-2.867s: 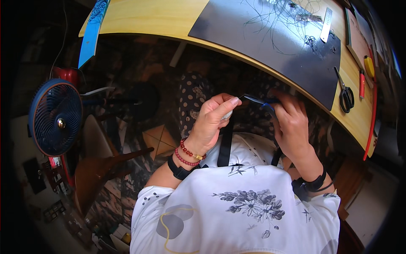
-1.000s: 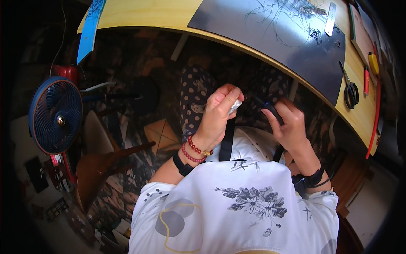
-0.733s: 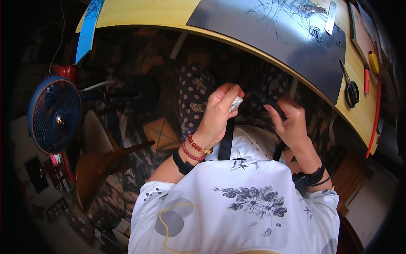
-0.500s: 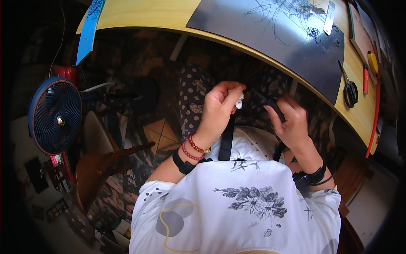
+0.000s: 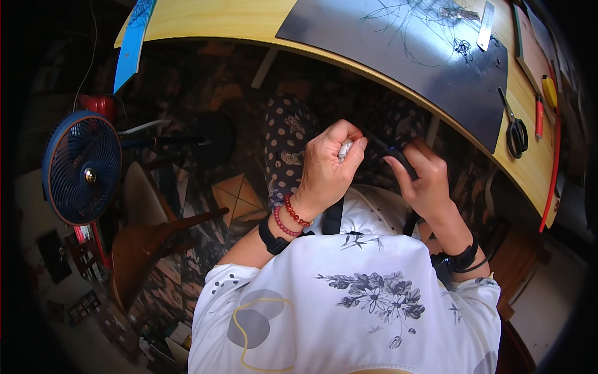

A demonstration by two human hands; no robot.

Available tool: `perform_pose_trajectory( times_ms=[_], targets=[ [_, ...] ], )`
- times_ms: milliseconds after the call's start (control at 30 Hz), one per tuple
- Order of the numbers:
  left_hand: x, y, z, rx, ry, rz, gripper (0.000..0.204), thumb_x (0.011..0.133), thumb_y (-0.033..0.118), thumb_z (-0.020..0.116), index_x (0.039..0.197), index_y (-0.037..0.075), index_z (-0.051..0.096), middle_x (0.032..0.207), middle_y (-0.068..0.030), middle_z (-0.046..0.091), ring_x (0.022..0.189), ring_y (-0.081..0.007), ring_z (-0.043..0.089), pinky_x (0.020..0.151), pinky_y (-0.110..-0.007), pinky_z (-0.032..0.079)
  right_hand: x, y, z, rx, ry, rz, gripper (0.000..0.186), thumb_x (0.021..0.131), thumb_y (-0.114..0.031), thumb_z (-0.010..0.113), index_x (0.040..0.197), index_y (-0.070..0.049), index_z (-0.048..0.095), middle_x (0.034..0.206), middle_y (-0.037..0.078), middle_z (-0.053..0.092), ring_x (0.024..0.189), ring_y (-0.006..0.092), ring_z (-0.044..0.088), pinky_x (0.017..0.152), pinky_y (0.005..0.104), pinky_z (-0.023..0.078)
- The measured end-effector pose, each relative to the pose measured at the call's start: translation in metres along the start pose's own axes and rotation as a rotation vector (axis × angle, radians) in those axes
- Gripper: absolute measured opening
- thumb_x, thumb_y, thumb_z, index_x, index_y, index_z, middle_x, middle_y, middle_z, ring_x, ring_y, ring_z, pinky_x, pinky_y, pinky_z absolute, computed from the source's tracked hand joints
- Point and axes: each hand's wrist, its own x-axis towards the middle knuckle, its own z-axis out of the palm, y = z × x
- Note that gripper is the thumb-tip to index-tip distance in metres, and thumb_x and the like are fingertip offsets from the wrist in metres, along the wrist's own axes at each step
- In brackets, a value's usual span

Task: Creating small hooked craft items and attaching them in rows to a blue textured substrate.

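— While the black strap (image 5: 403,163) is kept above the lap, where exactly is it held?

— It is pinched at its upper end by the right hand (image 5: 425,182), whose fingers are closed narrowly on it. From there it is seen to drop down along the wrist toward the white flowered blouse (image 5: 349,299); a second dark band (image 5: 332,216) is seen below the left wrist, and whether the two are one piece cannot be told.

— And the left hand (image 5: 325,169)?

— Its fingers are curled shut around a small white object (image 5: 344,149), gripped between thumb and forefinger. What kind of object it is cannot be made out.

— How do the two things lie to each other?

— The strap end lies to the right of the white object, near it but apart, at about the same height. The strap's long axis runs roughly up and down. The right hand is already on it; the left is the farther one.

— What surrounds them?

— A yellow table (image 5: 212,22) with a grey mat (image 5: 398,56) is seen beyond, scissors (image 5: 514,129) lying on it to the right, and a blue fan (image 5: 82,167) stands well off to the left.
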Motion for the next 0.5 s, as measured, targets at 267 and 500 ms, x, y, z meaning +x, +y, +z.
perform_pose_trajectory(
  times_ms=[267, 500],
  targets=[
    [0.004, 0.001, 0.002, -0.084, 0.002, -0.069, 0.013, 0.092, 0.012, 0.064, 0.089, 0.0, 0.06, 0.072, -0.0091, 0.063, 0.064, -0.0176, 0.06, 0.058, -0.03, 0.045, 0.0, 0.007, 0.003, 0.16, -0.014, 0.133, 0.025, 0.08, -0.011, 0.08, 0.074, 0.002, 0.059, 0.07, 0.015, 0.053, 0.056, 0.0312, 0.047, 0.049, 0.0336, 0.038],
    [0.004, -0.002, -0.007, -0.675, -0.253, -0.496, 0.014, 0.095, 0.018, 0.063, 0.102, 0.005, 0.062, 0.085, 0.0031, 0.06, 0.068, -0.0029, 0.048, 0.061, -0.018, 0.039, 0.0, 0.0, -0.013, -0.059, 0.058, -0.037, 0.022, 0.081, -0.015, 0.078, 0.078, -0.002, 0.06, 0.077, 0.013, 0.057, 0.063, 0.0327, 0.058, 0.055, 0.0384, 0.047]
  ],
)
